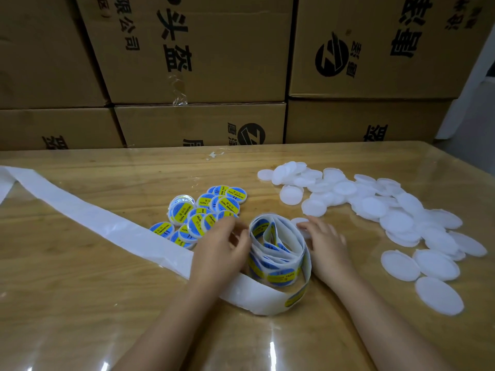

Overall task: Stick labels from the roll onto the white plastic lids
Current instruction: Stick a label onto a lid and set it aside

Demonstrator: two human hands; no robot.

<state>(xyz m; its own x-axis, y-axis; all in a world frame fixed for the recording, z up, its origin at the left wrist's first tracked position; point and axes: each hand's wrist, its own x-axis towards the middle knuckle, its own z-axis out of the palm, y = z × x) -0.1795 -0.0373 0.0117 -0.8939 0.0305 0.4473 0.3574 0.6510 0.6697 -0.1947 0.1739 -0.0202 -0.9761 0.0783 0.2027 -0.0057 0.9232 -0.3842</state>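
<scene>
The roll (pixel 278 253) is seen at the middle of the table (pixel 80 290), between the two hands. It is loosely wound and stood on its edge, so its coils sag open. Round labels (pixel 281 277) in blue and yellow with black print are carried on the inner faces of the white coils. A long strip of bare white backing (pixel 88 212) is led from the roll's near side away to the left, flat on the table, and off the frame's edge.

The left hand (pixel 219 250) is held against the roll's left side with its fingers bent toward the rim. The fingertips are blurred, so it cannot be told whether anything is pinched. The right hand (pixel 326 245) is laid just right of the roll, with its fingers fairly straight and pressed on one white lid (pixel 297 222).

A heap of labelled lids (pixel 206 212) is gathered just behind the left hand. Blank lids (pixel 396 210) are spread in a loose, overlapping pile across the right of the table.

Cardboard boxes (pixel 201 62) are stacked behind the table. All are closed, and their contents cannot be seen.
</scene>
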